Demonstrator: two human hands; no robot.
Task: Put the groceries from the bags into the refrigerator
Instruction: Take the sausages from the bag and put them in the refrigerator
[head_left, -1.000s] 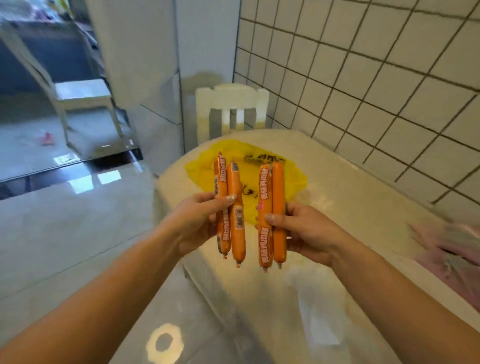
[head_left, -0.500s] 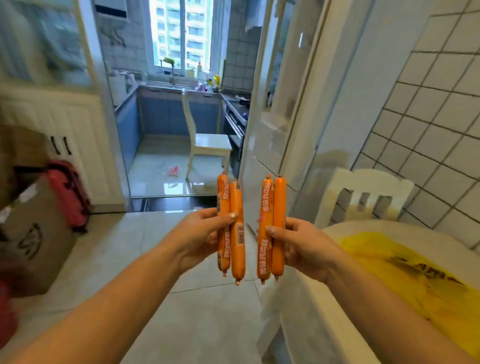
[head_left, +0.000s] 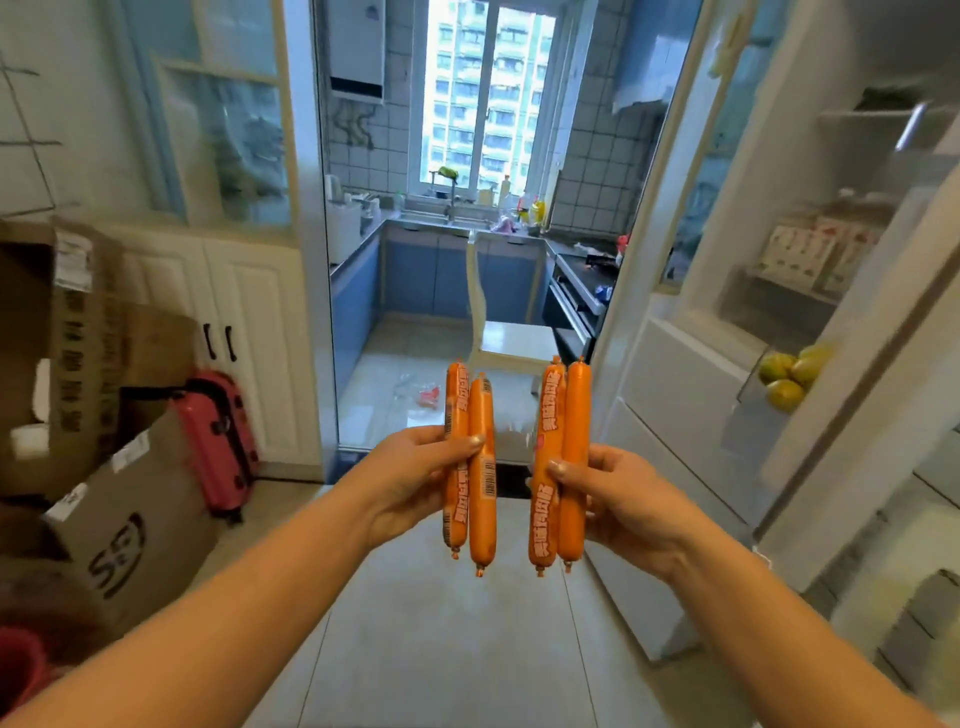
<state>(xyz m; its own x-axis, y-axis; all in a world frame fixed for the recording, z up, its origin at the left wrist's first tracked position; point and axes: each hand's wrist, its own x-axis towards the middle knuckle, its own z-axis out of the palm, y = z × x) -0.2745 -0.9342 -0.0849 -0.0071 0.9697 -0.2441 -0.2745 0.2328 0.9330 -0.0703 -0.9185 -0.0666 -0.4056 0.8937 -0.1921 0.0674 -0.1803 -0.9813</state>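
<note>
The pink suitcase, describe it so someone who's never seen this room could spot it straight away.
Look left of the kitchen doorway, at the white cabinet. The suitcase stands on the floor against it, beside the cardboard boxes. It is the only pink thing among those brown boxes, with black trim.

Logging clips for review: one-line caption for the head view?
Each hand, left and right, holds two orange sausages upright before the open fridge.

Sausages (head_left: 470, 462): glossy orange plastic casing, printed. Floor (head_left: 441, 649): smooth, glossy tile. Boxes (head_left: 119, 525): matt brown cardboard. Suitcase (head_left: 218, 441): hard pink plastic shell.
</note>
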